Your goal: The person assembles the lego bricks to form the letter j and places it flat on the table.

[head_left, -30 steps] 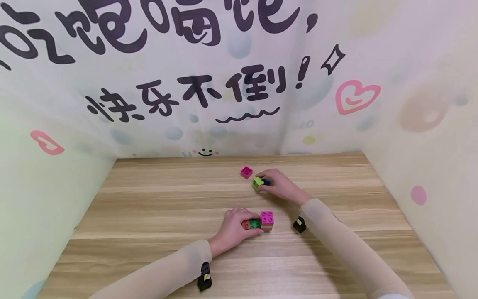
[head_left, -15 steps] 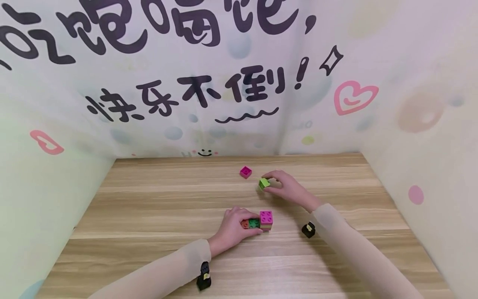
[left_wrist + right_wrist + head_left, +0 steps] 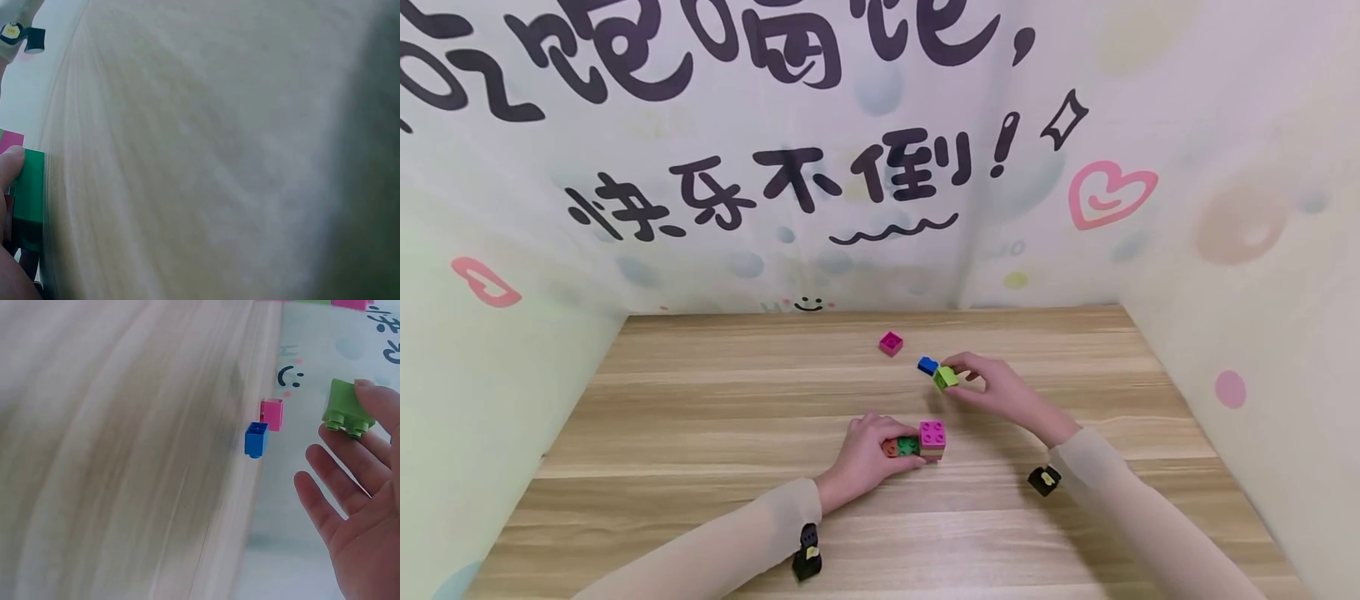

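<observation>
My right hand [image 3: 1003, 396] pinches a lime green toy brick [image 3: 947, 378] between thumb and fingertips; in the right wrist view the brick [image 3: 347, 406] has its studs pointing down, and the other fingers spread out. Lower and to the left, my left hand [image 3: 865, 458] grips a low assembly of toy bricks on the table, with orange [image 3: 891, 448] and green [image 3: 907, 447] bricks between thumb and fingers. At its right end rises a stack topped by a pink brick [image 3: 932, 433]. The left wrist view shows the green brick's side [image 3: 30, 194] beside a finger.
A small blue brick [image 3: 928, 366] lies just left of the lime one, and a magenta brick [image 3: 891, 343] sits farther back. The wooden table [image 3: 700, 400] meets printed fabric walls [image 3: 820, 250] at the back and sides. Both wrists wear black camera mounts.
My right hand has moved right and toward me with the lime green brick, uncovering the blue brick on the table. My left hand keeps its hold on the assembly.
</observation>
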A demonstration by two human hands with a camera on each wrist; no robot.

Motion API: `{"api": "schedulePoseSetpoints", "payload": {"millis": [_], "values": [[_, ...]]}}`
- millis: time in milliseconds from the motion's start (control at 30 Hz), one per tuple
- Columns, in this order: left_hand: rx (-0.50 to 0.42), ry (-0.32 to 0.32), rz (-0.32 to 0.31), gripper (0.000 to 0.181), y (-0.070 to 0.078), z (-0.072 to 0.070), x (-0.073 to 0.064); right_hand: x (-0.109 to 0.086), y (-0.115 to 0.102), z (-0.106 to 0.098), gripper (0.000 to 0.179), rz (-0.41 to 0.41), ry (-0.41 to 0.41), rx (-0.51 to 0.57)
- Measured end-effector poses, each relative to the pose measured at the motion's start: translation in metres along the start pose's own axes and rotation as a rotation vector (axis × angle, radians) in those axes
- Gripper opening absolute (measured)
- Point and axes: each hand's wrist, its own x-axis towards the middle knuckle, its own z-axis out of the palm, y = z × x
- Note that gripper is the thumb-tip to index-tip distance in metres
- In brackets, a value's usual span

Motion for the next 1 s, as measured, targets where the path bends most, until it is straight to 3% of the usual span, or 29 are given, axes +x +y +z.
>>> {"api": "schedulePoseSetpoints", "payload": {"millis": [267, 833, 1000], "values": [[0.008, 0.006, 0.009, 0.043, 0.0, 0.0, -0.001, -0.017, -0.009, 0.0, 0.038, -0.015, -0.018, -0.006], [0.006, 0.015, 0.014, 0.043, -0.001, 0.0, 0.0, -0.039, -0.034, 0.003, 0.045, -0.246, 0.041, -0.072], [-0.003, 0.011, 0.011, 0.042, -0.001, 0.0, 0.0, -0.042, -0.04, 0.005, 0.047, -0.238, 0.034, -0.092]]}}
